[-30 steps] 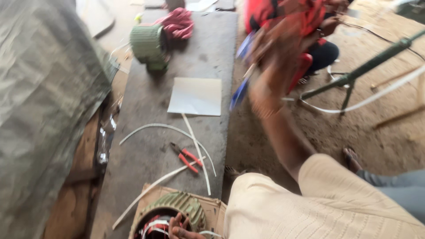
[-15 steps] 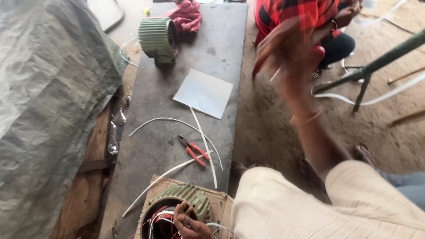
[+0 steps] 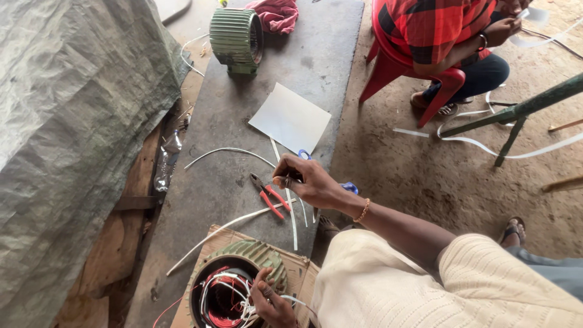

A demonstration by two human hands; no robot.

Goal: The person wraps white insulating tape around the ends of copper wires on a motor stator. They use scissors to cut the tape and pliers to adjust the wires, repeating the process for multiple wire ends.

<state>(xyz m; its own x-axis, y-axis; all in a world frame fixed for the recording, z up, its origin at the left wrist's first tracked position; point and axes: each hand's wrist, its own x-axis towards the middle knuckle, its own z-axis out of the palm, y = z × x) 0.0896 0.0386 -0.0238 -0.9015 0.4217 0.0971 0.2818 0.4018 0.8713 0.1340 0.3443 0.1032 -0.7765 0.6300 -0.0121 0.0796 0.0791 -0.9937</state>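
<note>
Currently the green motor stator (image 3: 246, 273) sits on cardboard (image 3: 209, 238) at the near edge of the grey bench (image 3: 322, 58), red windings exposed. Left hand (image 3: 272, 300) rests on its rim, fingers pinching white strips (image 3: 291, 299). Right hand (image 3: 303, 180) hovers mid-bench, fingers curled narrow around a thin strip, blue-handled scissors (image 3: 347, 187) just behind it. Red-handled pliers (image 3: 270, 196) lie beside it. White sheet (image 3: 290, 118) further up; second green housing (image 3: 235, 37) and red cloth (image 3: 276, 13) at the far edge.
</note>
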